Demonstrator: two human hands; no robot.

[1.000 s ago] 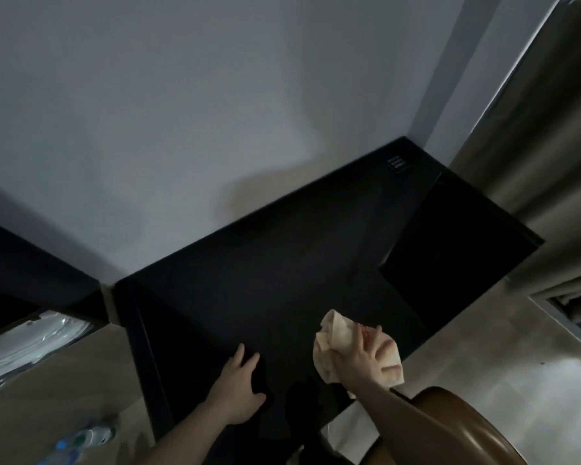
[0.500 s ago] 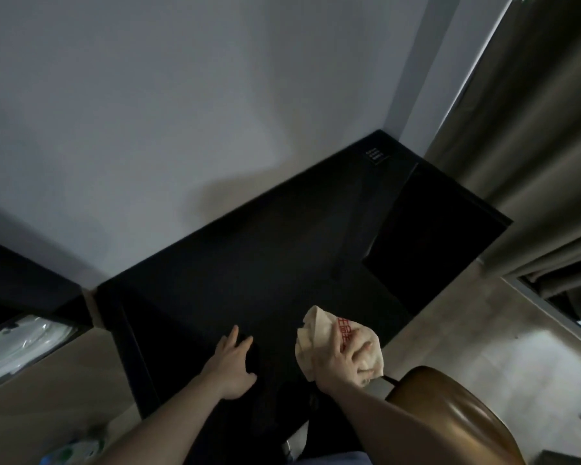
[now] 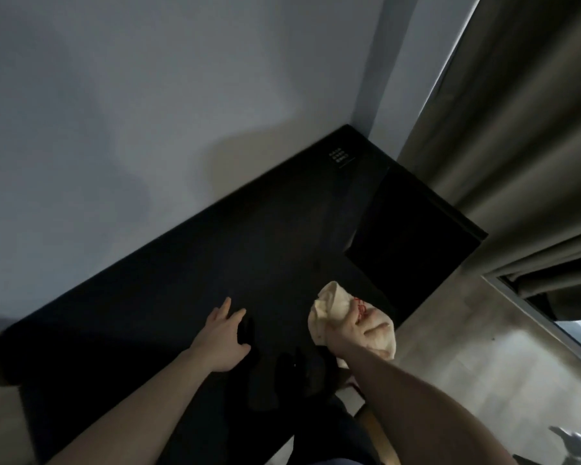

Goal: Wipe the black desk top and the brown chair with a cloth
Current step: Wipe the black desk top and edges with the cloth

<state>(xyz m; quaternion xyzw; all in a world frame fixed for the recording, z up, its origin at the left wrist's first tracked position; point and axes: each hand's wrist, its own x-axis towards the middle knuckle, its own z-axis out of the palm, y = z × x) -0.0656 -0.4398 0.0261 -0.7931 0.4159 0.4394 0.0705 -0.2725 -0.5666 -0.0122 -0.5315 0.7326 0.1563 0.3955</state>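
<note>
The black desk top runs diagonally along the grey wall, from lower left to the far right corner. My right hand grips a bunched cream cloth with red print, held at the desk's near right part. My left hand rests flat on the desk surface with its fingers spread, to the left of the cloth. Only a thin brown edge of the chair shows beneath my right forearm.
A grey wall backs the desk. Brown curtains hang at the right beside a window frame. A small white label sits in the desk's far corner. Pale floor lies to the right of the desk.
The view has swung to the left and down, so the chair has nearly left the frame. Both hands keep almost the same places on the desk, the right one still holding the cloth.
</note>
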